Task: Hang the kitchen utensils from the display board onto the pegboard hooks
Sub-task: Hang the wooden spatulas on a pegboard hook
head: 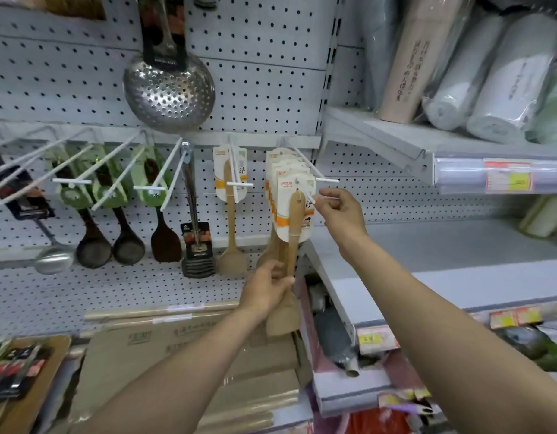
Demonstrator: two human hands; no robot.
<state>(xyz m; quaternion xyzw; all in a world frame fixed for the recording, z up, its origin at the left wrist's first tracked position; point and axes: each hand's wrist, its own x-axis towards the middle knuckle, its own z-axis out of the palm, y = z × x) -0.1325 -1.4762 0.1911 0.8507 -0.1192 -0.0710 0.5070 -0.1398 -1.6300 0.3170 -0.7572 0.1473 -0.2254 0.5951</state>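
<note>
A wooden spatula [292, 242] with a white and orange card hangs at the front of a white pegboard hook [305, 166], with several like it behind. My left hand [266, 288] grips the spatula's handle low down, just above its blade. My right hand [341, 211] pinches the white tip of that hook beside the card's top. One more wooden spatula [231, 214] hangs alone on the hook to the left.
Dark ladles [94, 242], a dark turner [165, 236] and a slotted steel turner [195, 242] hang on hooks to the left. A large steel skimmer [169, 89] hangs above. Cardboard boxes [189, 349] lie below. Shelves [396, 139] with wrapped rolls stand to the right.
</note>
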